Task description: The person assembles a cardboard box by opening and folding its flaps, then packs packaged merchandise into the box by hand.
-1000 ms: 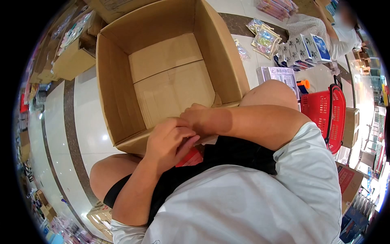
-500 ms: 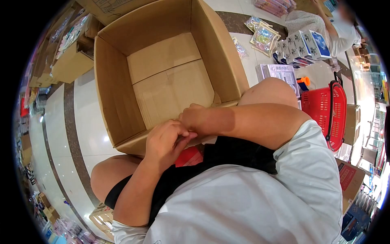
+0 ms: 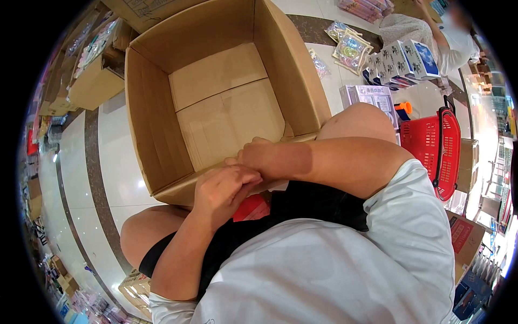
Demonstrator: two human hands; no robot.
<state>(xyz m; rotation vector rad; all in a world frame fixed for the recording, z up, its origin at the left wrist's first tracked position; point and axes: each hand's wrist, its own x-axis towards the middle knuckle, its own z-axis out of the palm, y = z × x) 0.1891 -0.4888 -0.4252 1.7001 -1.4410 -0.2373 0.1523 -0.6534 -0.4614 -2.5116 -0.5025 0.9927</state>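
Note:
An open cardboard box (image 3: 229,124) stands in front of me, with its bare bottom showing. Both hands meet at its near edge. My left hand (image 3: 221,189) is closed, its fingers bent and the thumb drawn in against them. Its fingertips are against or just beside my right wrist. My right hand (image 3: 258,156) reaches across from the right and rests at the rim, curled with knuckles up. Its fingertips are mostly hidden, and I cannot see anything in either hand. Something flat and red (image 3: 251,208) lies below the hands, between my legs.
On the right stands a red shopping basket (image 3: 429,146) with a black handle. Beyond my knee are a boxed set (image 3: 372,97), a row of white-and-blue boxes (image 3: 402,62) and bagged items (image 3: 352,51). A person (image 3: 456,48) sits at upper right. Opened cartons (image 3: 97,83) stand at left.
The fingers of my left hand have shifted slightly right and closed together, with the thumb now tucked lower. The right hand and box have stayed put.

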